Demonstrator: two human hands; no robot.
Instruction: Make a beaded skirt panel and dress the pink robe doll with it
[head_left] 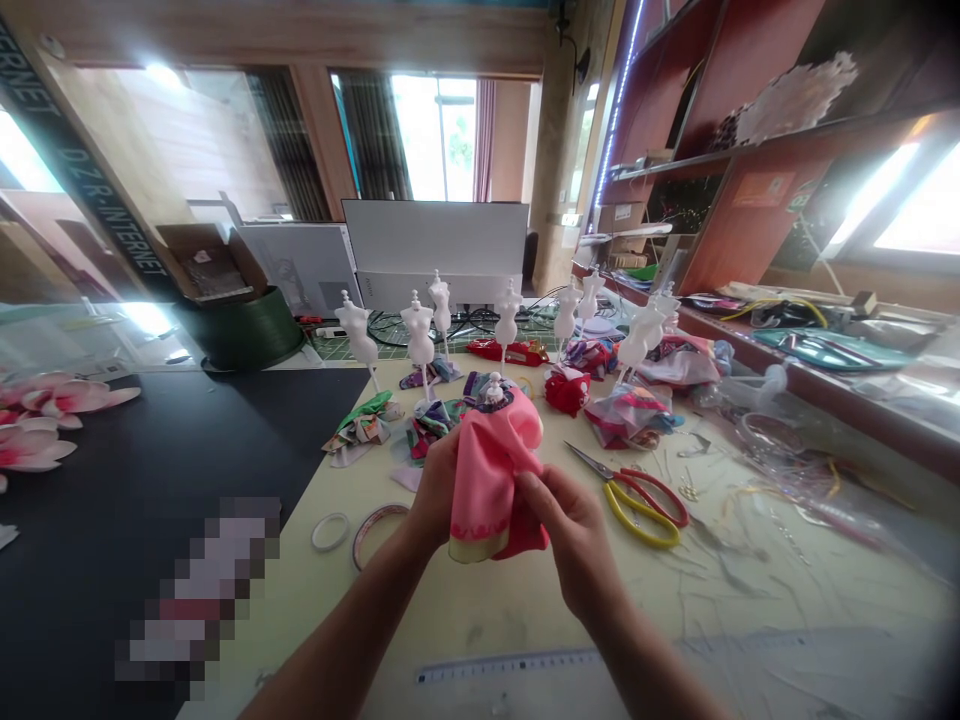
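Observation:
Both my hands hold a small pink doll garment up over the pale work surface. A white mini mannequin's neck knob pokes out of its dark collar, with the rest of that form hidden under the cloth. My left hand grips the garment from its left side, fingers mostly behind the fabric. My right hand pinches a fold at the right edge between thumb and fingers. Red-and-yellow-handled scissors lie just right of my right hand. A tape roll rests by my left wrist.
Several bare white mannequins stand behind the hands, with bunched colourful fabric around their bases. A clear ruler lies along the front. Plastic bags and loose threads cover the right side. A monitor stands at the back.

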